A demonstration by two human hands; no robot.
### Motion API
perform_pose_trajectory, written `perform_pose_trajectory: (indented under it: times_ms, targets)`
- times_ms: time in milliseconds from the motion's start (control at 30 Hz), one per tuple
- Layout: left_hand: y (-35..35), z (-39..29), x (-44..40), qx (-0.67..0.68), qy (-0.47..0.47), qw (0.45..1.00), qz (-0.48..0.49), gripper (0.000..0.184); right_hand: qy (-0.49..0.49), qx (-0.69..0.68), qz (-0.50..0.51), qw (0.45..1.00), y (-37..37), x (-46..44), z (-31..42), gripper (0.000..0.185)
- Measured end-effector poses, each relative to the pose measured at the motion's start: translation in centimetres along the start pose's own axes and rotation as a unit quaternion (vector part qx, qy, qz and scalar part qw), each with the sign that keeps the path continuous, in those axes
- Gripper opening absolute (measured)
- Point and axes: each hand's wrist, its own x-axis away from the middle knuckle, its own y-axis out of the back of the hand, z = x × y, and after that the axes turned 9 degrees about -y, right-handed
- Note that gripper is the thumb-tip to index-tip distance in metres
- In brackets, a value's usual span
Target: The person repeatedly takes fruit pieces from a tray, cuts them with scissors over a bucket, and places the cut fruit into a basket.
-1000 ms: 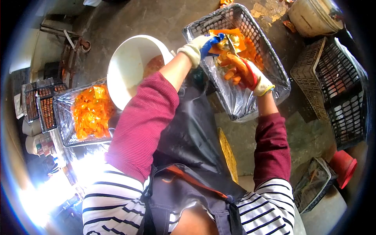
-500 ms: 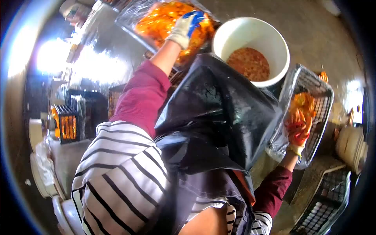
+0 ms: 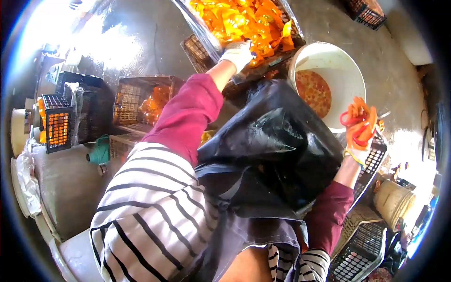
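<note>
My left hand, in a white glove with blue on the fingers, is at the near edge of a plastic-lined crate heaped with shiny orange pieces. Its fingers are mostly hidden. Over the near right rim of a white bucket is my right hand, in an orange-and-white glove. Its fingers are curled together, with a red loop beside them; what they hold cannot be made out. Inside the bucket lies a reddish, chunky mass. A black plastic apron covers my lap, between both arms.
Beneath my right wrist stands a black crate. More crates lie at left, one a brown crate with orange pieces, another a black crate. At lower right are a black crate and a beige bucket.
The view has shifted. My left hand has moved from atop the orange pieces to the crate's near edge. My right hand has risen out of the right crate to the bucket's rim.
</note>
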Motion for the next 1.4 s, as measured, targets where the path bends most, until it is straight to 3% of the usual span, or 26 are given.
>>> perform_pose_trajectory:
  times_ms: [33, 133, 233, 433, 467, 500, 600, 633, 667, 700, 733, 767, 833, 867, 967, 1000, 1067, 1100, 1133, 1167, 1200, 1233, 1267, 1333, 1367, 1400]
  targets:
    - [-0.3, 0.5, -0.9, 0.005, -0.003, 0.999, 0.033, 0.052, 0.022, 0.078, -0.109, 0.991, -3.4, -0.4, -1.3, 0.047]
    - [1.4, 0.5, -1.0, -0.005, -0.039, 0.994, 0.098, 0.047, -0.051, 0.040, 0.013, 0.998, -0.5, -2.5, -2.7, 0.048]
    - [2.2, 0.7, -1.0, -0.030, -0.067, 0.988, 0.137, 0.042, -0.017, 0.102, -0.098, 0.990, -1.1, -3.0, -4.2, 0.046]
    - [-1.0, 2.1, -0.6, -0.067, -0.173, 0.977, 0.106, 0.036, -0.021, 0.131, -0.152, 0.979, -0.9, -2.2, -3.9, 0.050]
    - [-0.7, 1.6, 0.4, -0.077, -0.172, 0.978, 0.085, 0.035, -0.031, 0.125, -0.153, 0.980, -0.7, -2.1, -3.9, 0.051]
    - [0.5, 0.0, 0.7, -0.120, -0.109, 0.975, 0.154, 0.041, -0.041, 0.121, -0.152, 0.980, -0.3, -2.1, -3.8, 0.051]
    - [0.8, 0.6, -0.9, -0.063, -0.088, 0.971, 0.211, 0.042, -0.020, 0.085, -0.116, 0.989, 0.2, -1.8, -4.1, 0.050]
    - [-1.2, 2.7, -1.2, 0.024, -0.113, 0.989, 0.094, 0.044, -0.015, 0.081, -0.112, 0.990, 0.4, -1.4, -4.0, 0.049]
    - [1.3, 0.8, 0.0, 0.076, -0.003, 0.995, 0.058, 0.048, -0.010, 0.076, -0.107, 0.991, 0.5, -1.1, -3.9, 0.048]
    - [3.8, 0.5, 0.1, 0.257, 0.090, 0.961, 0.046, 0.048, -0.017, 0.084, -0.110, 0.990, 0.4, -0.7, -3.7, 0.047]
    - [5.4, 0.7, 0.4, 0.426, 0.181, 0.886, 0.031, 0.049, -0.026, 0.090, -0.112, 0.989, 0.1, -0.6, -3.6, 0.046]
    - [5.5, 1.1, 0.6, 0.588, 0.140, 0.796, -0.023, 0.045, 0.012, 0.053, -0.061, 0.997, -0.2, 0.1, -3.8, 0.043]
    - [5.4, 2.4, 1.0, 0.837, 0.037, 0.530, -0.131, 0.036, -0.053, 0.101, -0.095, 0.989, 0.6, -1.0, -3.2, 0.043]
    - [5.4, 2.4, 0.3, 0.881, 0.019, 0.456, -0.128, 0.037, -0.062, 0.124, -0.102, 0.985, 1.2, -1.6, -3.4, 0.043]
    - [6.0, -0.2, -0.2, 0.830, 0.092, 0.532, -0.137, 0.040, -0.081, 0.193, -0.129, 0.969, 3.6, -3.2, -4.2, 0.046]
    - [4.5, -0.4, -2.0, 0.819, 0.066, 0.556, -0.124, 0.043, -0.086, 0.208, -0.136, 0.965, 1.9, -2.7, -3.9, 0.047]
    - [2.5, -3.2, -4.4, 0.893, 0.020, 0.449, -0.006, 0.046, -0.092, 0.238, -0.161, 0.953, -1.7, -1.9, -4.3, 0.049]
    - [1.8, -5.5, -5.1, 0.880, -0.044, 0.474, -0.012, 0.047, -0.082, 0.226, -0.129, 0.962, -2.0, -1.8, -4.7, 0.048]
    - [1.3, -7.9, -5.8, 0.863, -0.107, 0.493, -0.022, 0.047, -0.113, 0.086, -0.055, 0.988, -0.8, -1.7, -5.0, 0.045]
    - [0.6, -10.2, -6.5, 0.844, -0.168, 0.507, -0.035, 0.049, -0.134, 0.106, -0.076, 0.982, -0.3, -2.1, -4.8, 0.041]
    - [1.5, -12.7, -7.3, 0.879, -0.058, 0.473, 0.011, 0.047, -0.155, 0.124, -0.100, 0.975, 0.1, -2.6, -4.7, 0.039]
    - [3.2, -15.4, -6.6, 0.856, -0.014, 0.517, 0.027, 0.039, -0.111, 0.152, -0.089, 0.978, 1.2, -3.3, -5.3, 0.038]
    - [2.2, -17.0, -7.4, 0.862, -0.033, 0.505, 0.031, 0.038, -0.068, 0.182, -0.084, 0.977, 2.1, -3.1, -6.0, 0.037]
    - [0.1, -19.4, -9.4, 0.872, -0.068, 0.484, 0.022, 0.037, -0.087, 0.222, -0.134, 0.962, -2.5, -1.1, -4.2, 0.031]
    - [-0.1, -20.1, -9.4, 0.795, -0.091, 0.600, -0.020, 0.037, -0.088, 0.246, -0.141, 0.955, -2.6, -1.4, -4.1, 0.029]
    - [-0.6, -20.4, -9.5, 0.826, -0.086, 0.557, -0.019, 0.037, -0.094, 0.247, -0.140, 0.954, -2.2, -1.5, -4.1, 0.030]
